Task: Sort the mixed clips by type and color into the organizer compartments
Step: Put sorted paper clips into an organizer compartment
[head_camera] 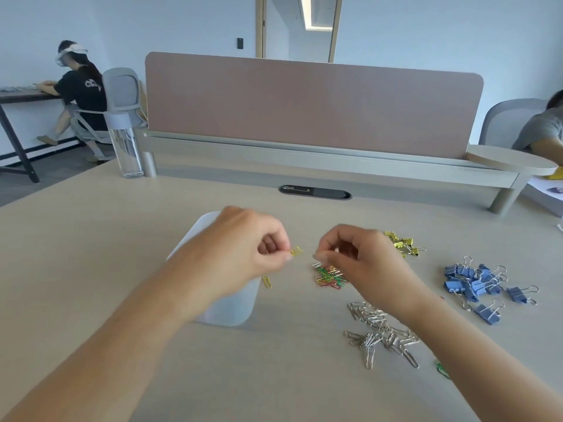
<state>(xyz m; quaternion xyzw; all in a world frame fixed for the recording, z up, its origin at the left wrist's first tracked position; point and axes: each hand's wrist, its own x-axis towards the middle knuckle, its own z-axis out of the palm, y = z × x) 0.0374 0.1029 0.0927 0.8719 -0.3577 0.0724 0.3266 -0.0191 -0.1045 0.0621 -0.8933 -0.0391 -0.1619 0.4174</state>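
Looking down from the head view: the left hand [243, 248] hangs over the counter [106, 239], thumb and forefinger clamped on a yellow paper clip [296, 251] held in the air. The right hand [359, 260] is just beside it, fingers curled in, thumb tip against forefinger tip, close to the clip but apart from it.

A pale translucent organizer [237, 309] lies under the left hand and wrist, mostly hidden. A second yellow paper clip [267, 282] lies at its right edge; whether inside or on the counter, cannot tell.

A pile of mixed coloured paper clips [329, 276] lies below the right hand. The silver paper clips [380, 330] are spread nearer the body, beside the right forearm. The yellow binder clips [403, 242] are heaped behind the right hand. The blue binder clips [475, 284] are clustered to the far right, and a single green paper clip [441, 368] sits by the right forearm.

At the far left of the counter stands a clear water bottle [126, 147], upright.
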